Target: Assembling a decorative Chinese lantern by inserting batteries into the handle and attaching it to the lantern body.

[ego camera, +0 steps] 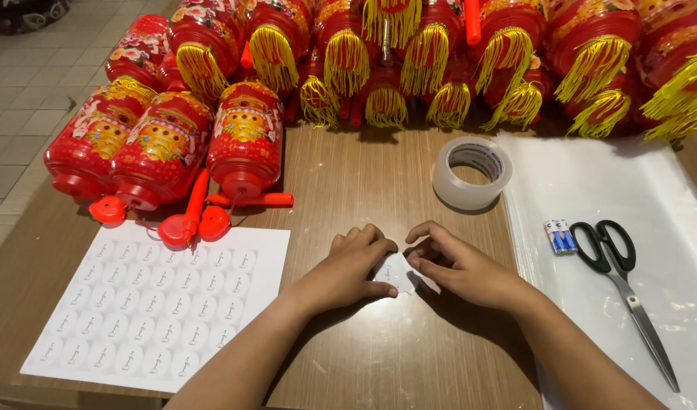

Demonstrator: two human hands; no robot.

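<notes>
Left hand: I see my left hand [356,266] resting on the wooden worktop [379,190], fingers curled in, the grip pinched closed on the left edge of a small white paper piece [396,271].
Right hand: my right hand [458,262] sits just across from it, fingertips bent down onto the right side of the same paper; that grip is closed on it too, thumb tucked under as far as I can tell.
Paper piece: small, white, irregular in outline, lying low over the worktop between both hands, near the middle of the view. Whether it is flat on the wood or slightly lifted, I cannot tell.
Sticker sheet: a white sheet of round labels [162,307] lies flat to the left of my left forearm, near the front edge.
Tape: a roll of clear tape [472,173] stands on the worktop beyond my right hand.
Plastic sheet: a clear plastic sheet [591,304] covers the right side; on it lie black-handled scissors [622,281] and, just beside them, a small pack of batteries [561,236].
Lanterns: red lanterns with yellow tassels [409,53] are piled along the far edge; three more red lanterns [166,144] lie on their sides at the left, above the sticker sheet.
</notes>
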